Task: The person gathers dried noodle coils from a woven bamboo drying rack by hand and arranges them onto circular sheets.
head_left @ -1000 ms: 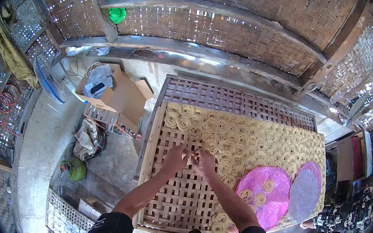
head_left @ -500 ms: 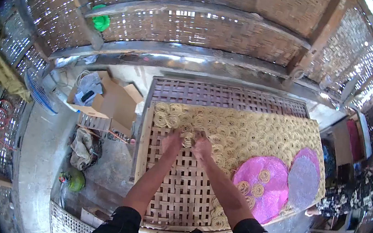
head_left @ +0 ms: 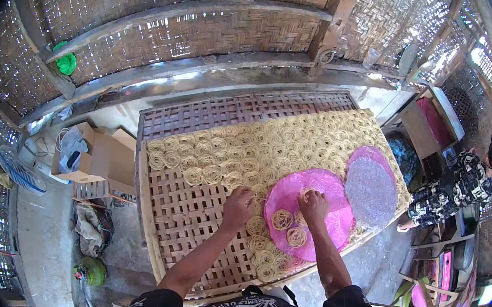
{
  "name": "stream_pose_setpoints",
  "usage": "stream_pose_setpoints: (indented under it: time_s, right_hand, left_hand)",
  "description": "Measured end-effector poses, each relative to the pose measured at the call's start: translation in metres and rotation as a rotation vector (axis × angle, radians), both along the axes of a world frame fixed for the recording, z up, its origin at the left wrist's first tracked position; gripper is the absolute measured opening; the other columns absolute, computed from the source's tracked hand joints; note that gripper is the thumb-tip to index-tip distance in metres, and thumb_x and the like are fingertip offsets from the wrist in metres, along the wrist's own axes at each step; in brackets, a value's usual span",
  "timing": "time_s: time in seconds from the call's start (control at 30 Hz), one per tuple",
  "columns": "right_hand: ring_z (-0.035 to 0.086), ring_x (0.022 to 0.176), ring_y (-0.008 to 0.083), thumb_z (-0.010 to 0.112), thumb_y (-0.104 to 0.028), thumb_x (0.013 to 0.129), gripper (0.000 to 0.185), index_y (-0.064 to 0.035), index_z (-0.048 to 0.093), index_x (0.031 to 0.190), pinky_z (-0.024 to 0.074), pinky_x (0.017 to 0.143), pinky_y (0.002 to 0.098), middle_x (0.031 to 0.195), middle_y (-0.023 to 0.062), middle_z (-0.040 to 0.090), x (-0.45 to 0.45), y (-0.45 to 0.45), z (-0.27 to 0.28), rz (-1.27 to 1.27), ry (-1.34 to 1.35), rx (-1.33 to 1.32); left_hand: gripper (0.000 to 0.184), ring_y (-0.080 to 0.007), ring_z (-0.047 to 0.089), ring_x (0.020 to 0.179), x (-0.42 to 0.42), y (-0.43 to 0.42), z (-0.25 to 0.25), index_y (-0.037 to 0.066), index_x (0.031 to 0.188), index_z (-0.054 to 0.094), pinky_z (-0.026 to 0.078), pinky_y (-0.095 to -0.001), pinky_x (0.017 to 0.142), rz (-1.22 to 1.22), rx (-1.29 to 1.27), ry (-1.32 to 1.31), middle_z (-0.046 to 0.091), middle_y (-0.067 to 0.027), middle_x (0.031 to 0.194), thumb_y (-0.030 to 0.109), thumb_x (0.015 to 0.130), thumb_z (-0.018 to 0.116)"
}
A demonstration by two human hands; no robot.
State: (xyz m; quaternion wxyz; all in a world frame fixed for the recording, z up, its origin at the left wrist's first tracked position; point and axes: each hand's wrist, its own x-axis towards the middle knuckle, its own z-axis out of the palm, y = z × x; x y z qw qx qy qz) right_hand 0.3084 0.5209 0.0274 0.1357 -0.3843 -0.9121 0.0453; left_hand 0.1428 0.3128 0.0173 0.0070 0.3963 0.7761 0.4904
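Note:
Over a round pink sheet [head_left: 280, 197], my right hand [head_left: 314, 210] has its fingers closed on a coiled yellow noodle nest [head_left: 307, 192]. More loose nests, such as one noodle nest [head_left: 282, 219], lie on the same sheet near my wrist. My left hand [head_left: 238, 208] is just left of the sheet, above the woven bamboo rack [head_left: 181, 213]. Its fingers are curled, and whether anything is in them is hidden. Rows of noodle nests [head_left: 246, 147] cover the rack's far and right parts.
A greyish round sheet [head_left: 370, 195] overlaps another pink one at the rack's right. Left of the rack stand a cardboard box [head_left: 97, 158], a blue fan [head_left: 19, 170] and a green gas cylinder [head_left: 91, 270]. A person in a patterned shirt [head_left: 457, 187] is at the right.
Both hands have left the row of nests at the rack's upper left. My right hand is now at the pink sheet, my left hand beside it. The view has turned right.

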Motion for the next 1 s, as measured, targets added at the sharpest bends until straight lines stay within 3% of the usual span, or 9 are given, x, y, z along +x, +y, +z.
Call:
stream_pose_setpoints:
  time_s: [0.2, 0.3, 0.4, 0.43, 0.53, 0.73, 0.77, 0.87, 1.0]
  right_hand:
    - [0.067, 0.083, 0.0321, 0.066, -0.038, 0.081, 0.032, -0.0068, 0.071, 0.085, 0.0523, 0.074, 0.0436, 0.087, 0.0140, 0.071, -0.006, 0.020, -0.020, 0.085, -0.253, 0.166]
    - [0.068, 0.070, 0.0324, 0.066, -0.035, 0.079, 0.028, -0.0077, 0.071, 0.085, 0.0529, 0.066, 0.0438, 0.078, 0.0135, 0.071, -0.010, 0.036, -0.005, -0.001, -0.320, -0.059]
    - [0.067, 0.062, 0.0265, 0.062, -0.032, 0.081, 0.027, -0.0065, 0.070, 0.086, 0.0513, 0.058, 0.0405, 0.072, 0.0135, 0.070, 0.018, 0.087, -0.025, -0.180, 0.161, -0.432]
    - [0.063, 0.058, 0.0220, 0.060, -0.030, 0.082, 0.025, -0.0073, 0.068, 0.084, 0.0505, 0.055, 0.0386, 0.073, 0.0084, 0.067, 0.028, 0.118, -0.065, -0.120, 0.578, -0.787]
    - [0.061, 0.067, 0.0191, 0.059, -0.030, 0.083, 0.023, -0.0088, 0.064, 0.090, 0.0503, 0.059, 0.0358, 0.081, 0.0051, 0.064, 0.016, 0.101, -0.004, -0.264, 0.667, -1.048]
    - [0.060, 0.082, 0.0214, 0.047, -0.039, 0.094, 0.036, -0.0072, 0.062, 0.103, 0.0490, 0.074, 0.0393, 0.092, 0.0093, 0.065, -0.065, 0.002, 0.027, -0.056, 0.606, -1.449]
    - [0.060, 0.082, 0.0209, 0.050, -0.029, 0.088, 0.028, -0.0061, 0.061, 0.101, 0.0493, 0.072, 0.0381, 0.092, 0.0082, 0.064, -0.080, -0.016, 0.021, -0.063, 0.558, -1.506]
    - [0.060, 0.073, 0.0194, 0.055, -0.030, 0.087, 0.029, -0.0044, 0.063, 0.099, 0.0498, 0.067, 0.0364, 0.083, 0.0075, 0.064, -0.117, -0.067, 0.024, 0.105, 0.449, -1.703]
    - [0.063, 0.076, 0.0268, 0.058, -0.023, 0.085, 0.023, -0.0035, 0.064, 0.097, 0.0507, 0.067, 0.0391, 0.084, 0.0097, 0.066, -0.162, -0.105, -0.038, 0.477, 0.270, -1.084]
  left_hand:
    - [0.026, -0.0310, 0.062, 0.100, 0.032, 0.039, 0.018, 0.004, 0.106, 0.067, 0.051, -0.0397, 0.086, -0.103, -0.016, -0.058, 0.062, -0.0120, 0.110, 0.012, 0.081, 0.067]
    - [0.026, -0.0323, 0.062, 0.098, 0.038, 0.040, 0.025, 0.004, 0.106, 0.066, 0.051, -0.0396, 0.086, -0.111, -0.026, -0.031, 0.063, -0.0131, 0.109, 0.013, 0.082, 0.066]
    - [0.029, -0.0339, 0.063, 0.097, 0.040, 0.033, 0.030, 0.003, 0.108, 0.066, 0.052, -0.0392, 0.086, -0.120, -0.022, -0.073, 0.064, -0.0146, 0.107, 0.015, 0.082, 0.067]
    - [0.031, -0.0345, 0.063, 0.096, 0.039, 0.031, 0.030, 0.003, 0.109, 0.066, 0.052, -0.0391, 0.086, -0.123, -0.015, -0.102, 0.064, -0.0152, 0.106, 0.016, 0.082, 0.067]
    - [0.034, -0.0298, 0.065, 0.096, 0.033, 0.036, 0.028, 0.001, 0.112, 0.065, 0.052, -0.0374, 0.085, -0.113, -0.050, -0.344, 0.067, -0.0159, 0.106, 0.021, 0.085, 0.068]
    - [0.040, -0.0153, 0.063, 0.087, -0.009, 0.040, -0.002, 0.001, 0.112, 0.066, 0.051, -0.0284, 0.075, -0.108, 0.168, -1.448, 0.068, -0.0078, 0.101, 0.032, 0.087, 0.072]
    - [0.038, -0.0145, 0.062, 0.085, -0.015, 0.029, -0.007, 0.001, 0.110, 0.066, 0.051, -0.0279, 0.073, -0.091, 0.200, -1.346, 0.068, -0.0067, 0.098, 0.031, 0.087, 0.073]
    - [0.033, -0.0122, 0.061, 0.078, -0.038, -0.016, -0.025, 0.001, 0.103, 0.067, 0.050, -0.0275, 0.067, 0.003, 0.241, -1.074, 0.068, -0.0043, 0.089, 0.027, 0.085, 0.075]
    - [0.025, -0.0116, 0.059, 0.073, -0.069, -0.054, -0.045, 0.000, 0.095, 0.067, 0.050, -0.0293, 0.065, 0.244, 0.047, -0.819, 0.067, -0.0055, 0.084, 0.020, 0.082, 0.075]
